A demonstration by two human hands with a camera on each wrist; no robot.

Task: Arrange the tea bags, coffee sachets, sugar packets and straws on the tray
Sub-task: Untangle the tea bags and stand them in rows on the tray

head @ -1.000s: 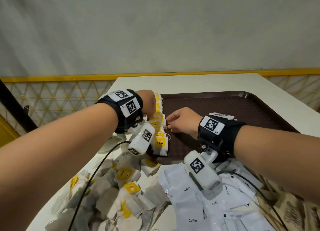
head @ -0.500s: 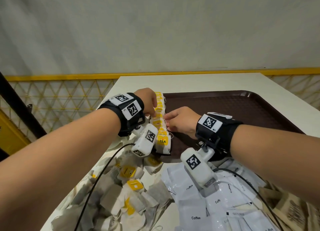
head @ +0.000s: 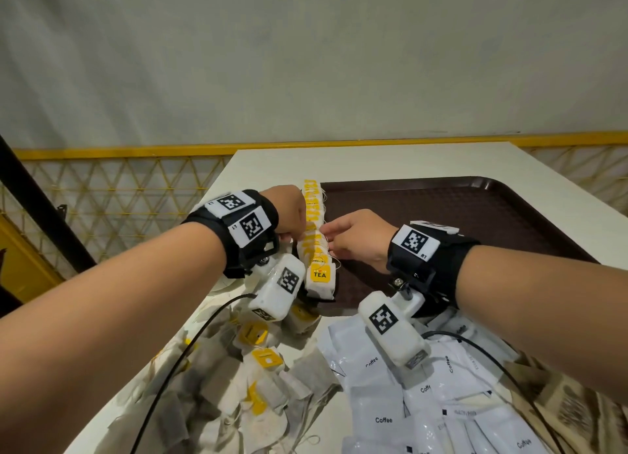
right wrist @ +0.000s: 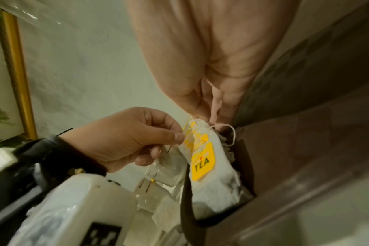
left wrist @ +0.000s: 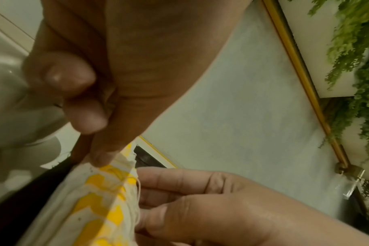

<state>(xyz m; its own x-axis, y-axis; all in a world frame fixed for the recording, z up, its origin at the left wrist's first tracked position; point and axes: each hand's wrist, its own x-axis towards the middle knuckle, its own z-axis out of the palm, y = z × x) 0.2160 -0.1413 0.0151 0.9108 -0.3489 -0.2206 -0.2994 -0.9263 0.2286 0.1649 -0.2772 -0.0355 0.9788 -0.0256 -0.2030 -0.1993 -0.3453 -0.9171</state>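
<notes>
Head view, left to right: loose tea bags (head: 244,368) heaped on the near-left part of the white desk (head: 278,164), some with yellow tags up. Just beyond, left hand (head: 289,212) at the left side of a row of tea bags (head: 314,229) standing along the left edge of the brown tray (head: 475,215); fingers curled, thumb and forefinger pinching the top edge of the row, as seen from the left wrist (left wrist: 103,156). Nearest bag of the row showing a yellow "TEA" tag (head: 319,274). Right hand (head: 356,236) against the right side of the same row, fingertips pinching a bag's edge near its string, shown from the right wrist (right wrist: 213,116). Farther right, most of the tray floor bare and dark. Near right on the desk, white coffee sachets (head: 407,385) in an overlapping pile, and at the far-right corner brown printed packets (head: 571,409), partly hidden under the right forearm.
</notes>
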